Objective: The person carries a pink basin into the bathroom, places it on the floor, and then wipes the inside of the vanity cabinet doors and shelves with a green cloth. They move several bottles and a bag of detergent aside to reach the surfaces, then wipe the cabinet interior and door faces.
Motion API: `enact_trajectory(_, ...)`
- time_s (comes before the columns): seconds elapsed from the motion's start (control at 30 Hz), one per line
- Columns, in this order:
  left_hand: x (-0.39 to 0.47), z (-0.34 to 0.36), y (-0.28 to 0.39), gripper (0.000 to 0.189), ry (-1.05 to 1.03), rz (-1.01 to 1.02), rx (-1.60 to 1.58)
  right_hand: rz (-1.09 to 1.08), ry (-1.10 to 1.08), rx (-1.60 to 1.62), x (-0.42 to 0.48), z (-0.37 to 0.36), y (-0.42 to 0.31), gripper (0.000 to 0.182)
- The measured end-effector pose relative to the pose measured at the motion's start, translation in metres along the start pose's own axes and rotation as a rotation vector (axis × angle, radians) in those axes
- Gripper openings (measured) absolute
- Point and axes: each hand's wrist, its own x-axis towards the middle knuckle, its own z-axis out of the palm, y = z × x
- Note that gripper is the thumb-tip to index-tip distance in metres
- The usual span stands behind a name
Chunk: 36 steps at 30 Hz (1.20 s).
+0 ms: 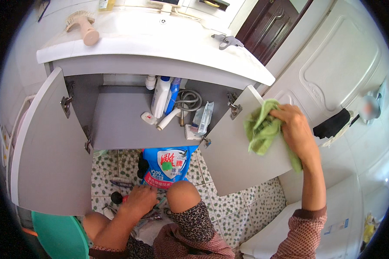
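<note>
My right hand [293,126] grips a green cloth [262,129] against the edge and inner face of the right cabinet door [227,162]. My left hand [141,199] hangs low between my knees, beside a blue detergent bag [167,166] on the floor; its fingers are partly hidden, and whether it holds anything does not show. The left cabinet door [52,145] also stands ajar. Inside the cabinet [116,119] are a white bottle [160,97], a blue package [172,97], a coiled metal shower hose [190,100], a white shower handle [168,119] and silvery packets [203,118].
Above is the white sink counter [149,48], with a pinkish brush [86,29] and a grey item [227,42] on it. A green tub [60,234] stands at lower left. A comb [121,183] lies on the pebble-patterned floor. A white appliance [311,223] stands at right.
</note>
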Motion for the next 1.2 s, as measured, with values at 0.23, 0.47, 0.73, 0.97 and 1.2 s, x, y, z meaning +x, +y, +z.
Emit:
enact_trajectory(0.23,0.008,-0.008,0.000,0.041,-0.117,-0.044,-0.119,-0.149,-0.010,-0.274,0.053,0.043,0.013,0.031)
enact_trajectory(0.47,-0.001,-0.009,-0.017,0.043,-0.003,-0.120,-0.126,-0.294,-0.036,-0.385,0.025,0.037,-0.002,0.023)
enact_trajectory(0.73,0.000,-0.015,-0.010,0.040,-0.018,-0.086,-0.148,-0.399,-0.268,-0.921,-0.080,0.126,-0.066,0.027)
enact_trajectory(0.97,0.008,-0.012,-0.005,0.041,0.001,-0.053,-0.153,-0.250,-0.530,-0.682,-0.059,0.203,-0.055,0.025)
enact_trajectory(1.2,0.002,-0.015,-0.014,0.048,0.032,-0.053,-0.139,-0.156,-0.245,-0.873,0.023,0.187,-0.063,0.018)
